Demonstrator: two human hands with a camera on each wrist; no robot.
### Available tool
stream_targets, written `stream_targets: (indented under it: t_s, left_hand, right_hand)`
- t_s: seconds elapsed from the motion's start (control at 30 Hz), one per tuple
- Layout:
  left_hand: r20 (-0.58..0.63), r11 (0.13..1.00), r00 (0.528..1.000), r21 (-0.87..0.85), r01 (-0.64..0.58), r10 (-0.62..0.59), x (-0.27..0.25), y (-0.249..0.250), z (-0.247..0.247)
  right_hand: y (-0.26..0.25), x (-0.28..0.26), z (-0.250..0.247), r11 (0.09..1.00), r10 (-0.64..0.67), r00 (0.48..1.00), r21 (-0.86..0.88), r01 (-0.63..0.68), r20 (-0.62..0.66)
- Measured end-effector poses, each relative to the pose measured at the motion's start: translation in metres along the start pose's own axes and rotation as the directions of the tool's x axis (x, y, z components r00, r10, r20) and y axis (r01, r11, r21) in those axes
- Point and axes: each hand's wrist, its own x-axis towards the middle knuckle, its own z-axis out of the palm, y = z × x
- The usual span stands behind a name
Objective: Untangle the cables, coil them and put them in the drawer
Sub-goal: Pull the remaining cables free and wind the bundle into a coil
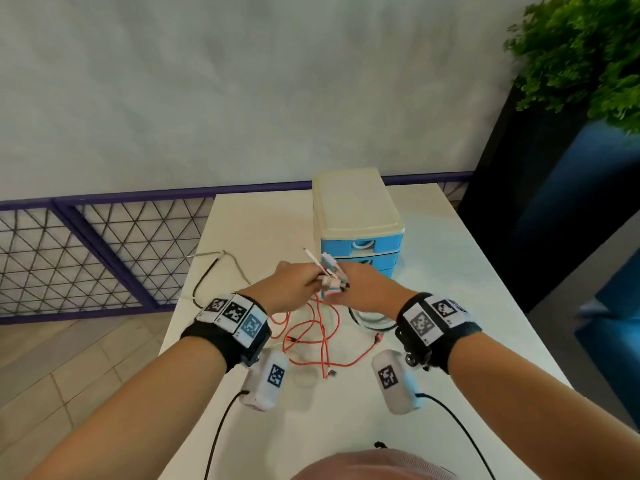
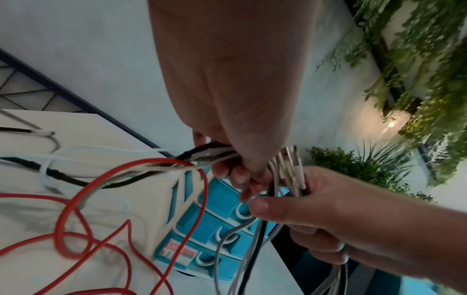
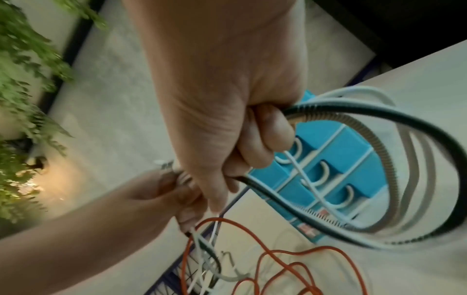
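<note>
Both my hands meet above the table, in front of the drawer unit (image 1: 358, 216). My left hand (image 1: 304, 284) grips several cable strands, black, grey and white (image 2: 202, 157). My right hand (image 1: 349, 287) grips a bundle of white plug ends (image 2: 290, 165) and a loop of black and grey cable (image 3: 379, 225) that hangs below it. A red cable (image 1: 311, 336) lies tangled on the table under the hands, its loops close in the left wrist view (image 2: 76, 201). A black and grey cable (image 1: 207, 278) trails to the left.
The blue drawer unit (image 2: 215, 219) has a cream top and its drawers are closed. The white table (image 1: 450, 271) ends at a purple mesh railing (image 1: 104, 254) on the left. A dark planter with green plants (image 1: 571, 81) stands at the right.
</note>
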Motion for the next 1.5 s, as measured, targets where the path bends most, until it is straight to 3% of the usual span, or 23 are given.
stream_targets:
  t_s: [0.1, 0.2, 0.27, 0.37, 0.47, 0.6, 0.73, 0.83, 0.93, 1.07, 1.13, 1.2, 1.3, 1.43, 1.5]
  left_hand:
    - [-0.043, 0.975, 0.997, -0.208, -0.079, 0.071, -0.001, -0.003, -0.001]
    - [-0.124, 0.948, 0.992, -0.310, -0.068, 0.031, 0.003, -0.011, 0.002]
    - [-0.105, 0.949, 0.994, -0.314, -0.023, -0.011, 0.004, -0.018, 0.005]
    - [-0.017, 0.925, 0.995, -0.371, 0.082, -0.095, 0.003, -0.043, 0.021]
    - [0.006, 0.870, 0.984, -0.466, 0.160, -0.178, -0.002, -0.061, 0.042]
    - [0.033, 0.861, 0.979, -0.471, 0.191, -0.199, -0.003, -0.055, 0.057]
    - [0.072, 0.869, 0.974, -0.441, 0.223, -0.213, -0.004, -0.056, 0.067]
    - [0.136, 0.885, 0.966, -0.390, 0.254, -0.218, -0.010, -0.065, 0.077]
    - [0.208, 0.888, 0.949, -0.349, 0.300, -0.238, -0.018, -0.081, 0.093]
    - [0.257, 0.848, 0.945, -0.437, 0.300, -0.203, -0.015, -0.082, 0.088]
    - [0.218, 0.797, 0.962, -0.544, 0.262, -0.167, -0.012, -0.068, 0.070]
    - [0.144, 0.737, 0.978, -0.642, 0.211, -0.154, -0.010, -0.052, 0.044]
    - [-0.056, 0.732, 0.989, -0.679, 0.060, -0.133, -0.008, -0.026, 0.002]
    - [-0.271, 0.610, 0.962, -0.766, -0.201, -0.024, 0.006, 0.011, -0.025]
    - [-0.347, 0.563, 0.938, -0.774, -0.289, 0.005, 0.018, 0.025, -0.026]
  right_hand:
    - [0.006, 0.000, -0.006, 0.996, 0.066, 0.994, 0.062, -0.061, -0.092]
    - [0.003, -0.005, -0.027, 0.974, 0.104, 0.977, 0.218, -0.062, -0.188]
    - [-0.001, -0.010, -0.047, 0.958, 0.132, 0.952, 0.284, -0.049, -0.278]
    - [-0.004, -0.018, -0.080, 0.911, 0.229, 0.851, 0.411, -0.017, -0.472]
    - [-0.005, -0.025, -0.109, 0.846, 0.324, 0.750, 0.531, 0.042, -0.576]
    - [-0.002, -0.026, -0.123, 0.736, 0.429, 0.691, 0.669, 0.107, -0.582]
    - [-0.001, -0.026, -0.125, 0.607, 0.495, 0.676, 0.773, 0.181, -0.547]
    - [0.000, -0.028, -0.137, 0.512, 0.552, 0.618, 0.812, 0.279, -0.560]
    - [0.001, -0.030, -0.151, 0.518, 0.553, 0.577, 0.790, 0.328, -0.602]
    - [0.000, -0.027, -0.149, 0.615, 0.502, 0.602, 0.746, 0.256, -0.621]
    - [-0.003, -0.023, -0.141, 0.673, 0.488, 0.626, 0.719, 0.173, -0.608]
    - [-0.004, -0.020, -0.130, 0.775, 0.440, 0.650, 0.627, 0.074, -0.620]
    - [-0.010, -0.020, -0.116, 0.886, 0.298, 0.728, 0.463, 0.030, -0.617]
    - [-0.033, -0.016, -0.098, 0.927, 0.157, 0.846, 0.371, 0.052, -0.510]
    - [-0.044, -0.013, -0.093, 0.913, 0.142, 0.862, 0.400, 0.075, -0.486]
